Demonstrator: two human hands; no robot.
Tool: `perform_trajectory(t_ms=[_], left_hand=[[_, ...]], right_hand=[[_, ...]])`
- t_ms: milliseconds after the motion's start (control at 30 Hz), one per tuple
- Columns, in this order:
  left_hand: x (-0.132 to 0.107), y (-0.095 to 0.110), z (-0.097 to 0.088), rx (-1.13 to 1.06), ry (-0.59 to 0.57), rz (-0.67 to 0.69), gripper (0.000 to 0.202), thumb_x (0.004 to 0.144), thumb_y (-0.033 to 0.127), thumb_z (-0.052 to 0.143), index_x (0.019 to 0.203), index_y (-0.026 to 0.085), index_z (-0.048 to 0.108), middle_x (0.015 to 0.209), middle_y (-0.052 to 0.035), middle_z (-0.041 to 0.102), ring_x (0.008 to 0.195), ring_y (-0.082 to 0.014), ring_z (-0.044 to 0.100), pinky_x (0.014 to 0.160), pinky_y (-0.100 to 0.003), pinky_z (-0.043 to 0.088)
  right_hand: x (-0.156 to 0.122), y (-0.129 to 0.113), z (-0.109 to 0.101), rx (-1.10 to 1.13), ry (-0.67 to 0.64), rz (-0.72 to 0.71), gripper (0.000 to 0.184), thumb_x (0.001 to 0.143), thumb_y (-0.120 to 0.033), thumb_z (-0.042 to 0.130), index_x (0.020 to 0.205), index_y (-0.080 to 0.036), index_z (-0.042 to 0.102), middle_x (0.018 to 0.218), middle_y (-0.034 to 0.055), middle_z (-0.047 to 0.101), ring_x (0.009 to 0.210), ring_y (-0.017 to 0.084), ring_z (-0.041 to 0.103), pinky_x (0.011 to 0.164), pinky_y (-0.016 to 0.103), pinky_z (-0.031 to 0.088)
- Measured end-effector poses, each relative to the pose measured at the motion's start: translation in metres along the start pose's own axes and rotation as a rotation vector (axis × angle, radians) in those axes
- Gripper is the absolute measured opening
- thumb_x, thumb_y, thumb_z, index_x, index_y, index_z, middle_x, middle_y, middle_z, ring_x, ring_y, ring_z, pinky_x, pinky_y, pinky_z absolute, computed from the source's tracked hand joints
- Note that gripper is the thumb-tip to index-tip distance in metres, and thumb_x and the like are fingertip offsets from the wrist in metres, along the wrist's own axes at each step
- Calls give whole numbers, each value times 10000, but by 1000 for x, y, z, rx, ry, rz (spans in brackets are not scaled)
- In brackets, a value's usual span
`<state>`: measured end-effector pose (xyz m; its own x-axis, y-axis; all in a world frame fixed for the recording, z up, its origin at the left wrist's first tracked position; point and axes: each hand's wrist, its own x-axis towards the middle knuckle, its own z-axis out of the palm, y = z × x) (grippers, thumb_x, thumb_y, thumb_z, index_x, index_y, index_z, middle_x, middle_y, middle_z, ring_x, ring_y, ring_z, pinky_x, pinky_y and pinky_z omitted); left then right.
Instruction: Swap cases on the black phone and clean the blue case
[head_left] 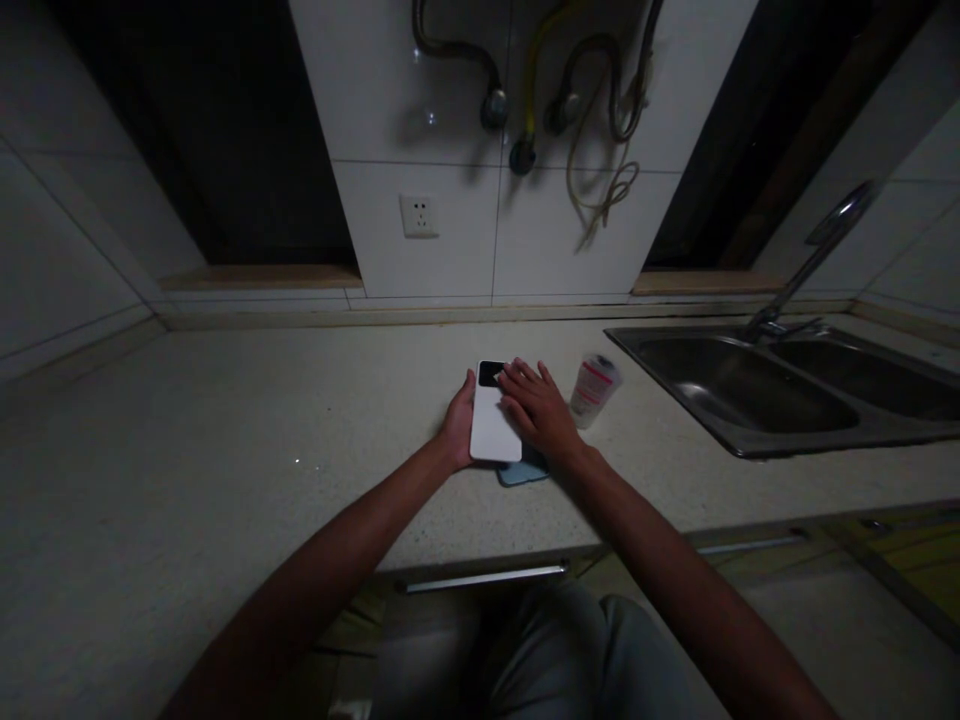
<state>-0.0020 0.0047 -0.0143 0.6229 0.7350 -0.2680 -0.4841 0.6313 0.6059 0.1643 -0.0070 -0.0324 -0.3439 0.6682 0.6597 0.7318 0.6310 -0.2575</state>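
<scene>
My left hand (457,425) grips a white phone (495,430) along its left side, back face up, with a black camera band (490,374) at its far end. Across the phone's right side lies my right hand (541,408), fingers stretched out over the band. A small pale spot shows by its fingertips; I cannot make out what it is. Partly hidden beneath the white phone and my right wrist is a blue phone or phone case (523,472). Just right of my right hand stands a clear plastic cup (595,388) with red print, slightly blurred.
The pale countertop (360,400) runs along a tiled wall with a socket (418,216), hoses and pipe valves (523,156). A double steel sink (739,385) with a faucet (810,260) is on the right. Drawer handles (486,578) line the front edge below.
</scene>
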Motion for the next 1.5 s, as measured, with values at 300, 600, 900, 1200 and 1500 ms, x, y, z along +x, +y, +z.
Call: perform_trajectory(t_ms=[300,600,900,1200,1500], left_hand=[[2,-3,1,-4,12,40,733,902,710,310,1217,137,642,937,-154,739,799,-290,711,747,-426,543],[-2,4,2,-116,-16,133,893,884,760,227,1274,41,584,1057,-226,705,1030,-322,671,930,-466,498],[-5,8,-1,-91,-35,165,883,898,720,200,1332,32,543,1084,-225,691,1039,-322,658,895,-457,517],[-7,12,2,-154,120,192,696,960,593,267,1264,46,572,691,-89,660,556,-188,612,564,-297,516],[-9,13,3,-169,98,102,705,945,633,263,1160,61,614,644,-77,623,447,-156,548,402,-260,433]], right_hand=[[-2,5,7,-3,-65,56,527,1002,-373,393,1508,-226,374,1556,116,377,1490,276,238,1205,603,146],[0,-25,-3,166,-275,-301,456,987,-398,452,1422,-270,501,1481,63,496,1479,258,273,1207,588,114],[0,-27,-12,312,-104,-232,262,930,-263,507,1016,-300,751,1045,11,771,1157,215,655,1119,503,372],[1,-25,-12,304,-40,-292,310,928,-261,549,1208,-294,677,1245,42,694,1272,212,574,1113,480,384],[1,-29,-6,338,-85,-304,290,919,-268,567,1168,-346,694,1238,4,697,1253,206,590,1105,488,402]])
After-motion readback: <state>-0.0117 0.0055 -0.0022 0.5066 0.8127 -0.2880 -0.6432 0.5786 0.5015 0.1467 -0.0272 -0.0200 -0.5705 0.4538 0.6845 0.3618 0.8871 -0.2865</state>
